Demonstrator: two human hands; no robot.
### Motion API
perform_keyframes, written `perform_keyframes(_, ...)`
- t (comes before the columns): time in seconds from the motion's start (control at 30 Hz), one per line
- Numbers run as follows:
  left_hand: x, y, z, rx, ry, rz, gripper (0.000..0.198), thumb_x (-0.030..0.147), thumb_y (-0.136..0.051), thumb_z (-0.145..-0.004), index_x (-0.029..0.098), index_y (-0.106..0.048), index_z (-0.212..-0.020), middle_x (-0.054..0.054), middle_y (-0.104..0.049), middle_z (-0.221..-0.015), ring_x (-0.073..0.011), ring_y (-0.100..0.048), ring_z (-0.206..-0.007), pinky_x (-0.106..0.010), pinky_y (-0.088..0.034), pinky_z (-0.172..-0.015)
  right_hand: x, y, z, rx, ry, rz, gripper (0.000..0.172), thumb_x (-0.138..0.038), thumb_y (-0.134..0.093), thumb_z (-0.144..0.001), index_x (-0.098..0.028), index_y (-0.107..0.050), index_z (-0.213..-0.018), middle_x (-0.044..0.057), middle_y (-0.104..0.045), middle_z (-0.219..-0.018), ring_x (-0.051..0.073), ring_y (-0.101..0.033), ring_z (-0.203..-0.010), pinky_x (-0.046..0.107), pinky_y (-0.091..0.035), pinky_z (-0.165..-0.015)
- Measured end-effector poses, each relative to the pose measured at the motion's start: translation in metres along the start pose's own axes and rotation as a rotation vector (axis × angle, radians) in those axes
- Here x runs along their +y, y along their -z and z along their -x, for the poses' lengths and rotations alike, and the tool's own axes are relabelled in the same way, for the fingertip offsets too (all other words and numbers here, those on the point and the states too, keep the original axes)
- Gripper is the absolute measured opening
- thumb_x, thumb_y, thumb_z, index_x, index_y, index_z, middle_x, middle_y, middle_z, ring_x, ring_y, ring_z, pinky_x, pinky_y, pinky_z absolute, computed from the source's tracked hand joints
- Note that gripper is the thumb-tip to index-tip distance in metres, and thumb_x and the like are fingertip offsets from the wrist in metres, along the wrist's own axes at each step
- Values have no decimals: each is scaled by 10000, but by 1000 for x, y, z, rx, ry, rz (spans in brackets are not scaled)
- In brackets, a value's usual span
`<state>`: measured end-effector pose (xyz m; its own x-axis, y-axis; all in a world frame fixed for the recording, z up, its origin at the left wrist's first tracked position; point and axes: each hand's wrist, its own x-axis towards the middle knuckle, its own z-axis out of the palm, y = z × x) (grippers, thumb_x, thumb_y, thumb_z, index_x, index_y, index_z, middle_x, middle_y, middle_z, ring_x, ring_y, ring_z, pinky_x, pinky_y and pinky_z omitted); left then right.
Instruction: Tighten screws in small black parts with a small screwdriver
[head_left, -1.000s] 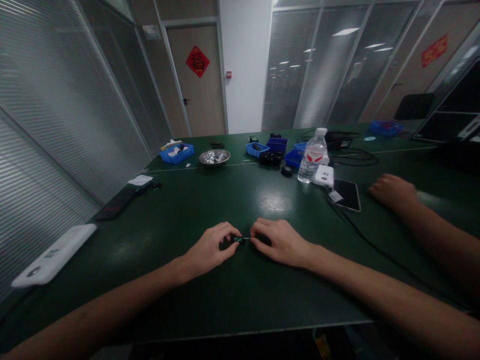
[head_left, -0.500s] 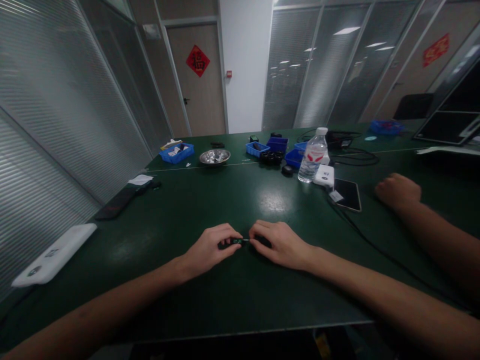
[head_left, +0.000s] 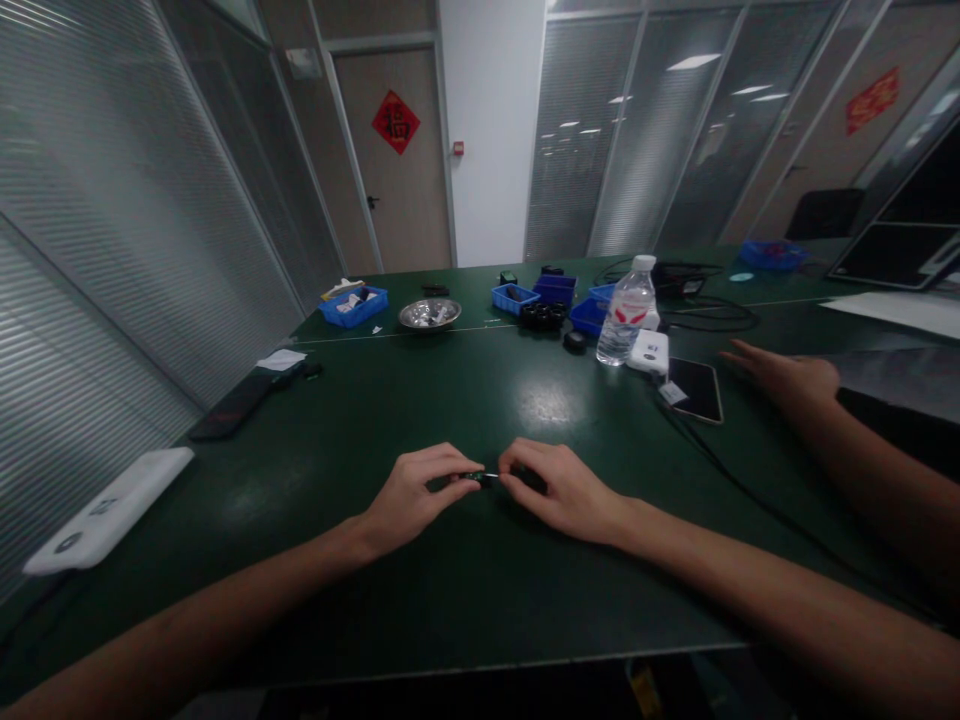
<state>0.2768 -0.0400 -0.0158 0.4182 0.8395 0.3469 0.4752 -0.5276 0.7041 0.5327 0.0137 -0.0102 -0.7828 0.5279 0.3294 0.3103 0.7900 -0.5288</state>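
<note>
- Two grips over one dark green tabletop (head_left: 420, 390), facing each other across a narrow gap
- One small dark green part (head_left: 476, 478) at the fingertips of the left grip (head_left: 411, 497)
- One thin bright shaft (head_left: 492, 476) in the gap between the grips — whether it touches the green part is too small to tell
- Two white devices: one (head_left: 109, 510) well to the left of the left grip, the other (head_left: 648, 352) beyond the right grip (head_left: 559, 485) and to its right
- One bottle (head_left: 622, 318), upright, and one phone (head_left: 694, 390), lying flat, both beyond and right of the right grip
- One metal bowl (head_left: 430, 317), well beyond the left grip, and at least five blue trays (head_left: 354, 310) spread far beyond both grips
- One other person's hand (head_left: 799, 380), well to the right of the right grip, fingers stretched out
- Left pose: forearm slanting in from the lower left, thumb and fingertips pinching the green part
- Right pose: forearm slanting in from the lower right, fingers curled, thumb and forefinger pinched at the shaft's end — the dark shape under the curl is unclear
</note>
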Motion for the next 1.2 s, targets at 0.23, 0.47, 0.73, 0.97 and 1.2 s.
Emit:
perform_keyframes(0.23, -3, -2, 0, -19, -76, -75, 267, 246, -636, -960, 195, -734, -1203, -81, -705, -1025, -178, -664, -908, -310, -556, -791, 2, -1, 1, -19, -4, 31, 91, -266, -544, -977, -192, -593, -994, 20, -626, -920, 124, -560, -735, 254, -415, -670)
perform_keyframes(0.47, -6, -4, 2, 20, -179, -133, 252, 219, -652, -949, 179, -744, -1181, -77, -744, -1006, -180, -687, -909, -317, -570, -804, 2, -2, 3, -22, -13, 24, 86, -266, -542, -980, -198, -591, -1002, 10, -619, -914, 118, -550, -721, 252, -401, -652)
perform_keyframes(0.73, -1, -2, 2, 115, -223, 1, 176, 157, -719, -891, 176, -778, -1056, -64, -782, -980, -181, -726, -901, -316, -594, -823, -2, -4, 3, 49, -15, -77, 92, -275, -556, -984, -190, -591, -973, -2, -603, -871, 108, -536, -710, 242, -388, -636)
perform_keyframes(0.97, 3, -3, 0, 137, -219, -8, 160, 154, -730, -881, 161, -772, -1036, -67, -775, -971, -176, -722, -893, -313, -594, -817, -2, -1, 1, 47, 7, -40, 117, -292, -538, -996, -188, -576, -958, 2, -601, -879, 110, -541, -718, 244, -389, -640)
perform_keyframes(1.2, 1, -4, -1, 41, -167, -151, 192, 207, -702, -911, 186, -753, -1095, -59, -753, -1003, -190, -668, -936, -342, -550, -843, -2, 4, 1, -60, 34, 138, 112, -270, -510, -995, -193, -585, -1026, 29, -626, -963, 127, -566, -750, 262, -407, -659)
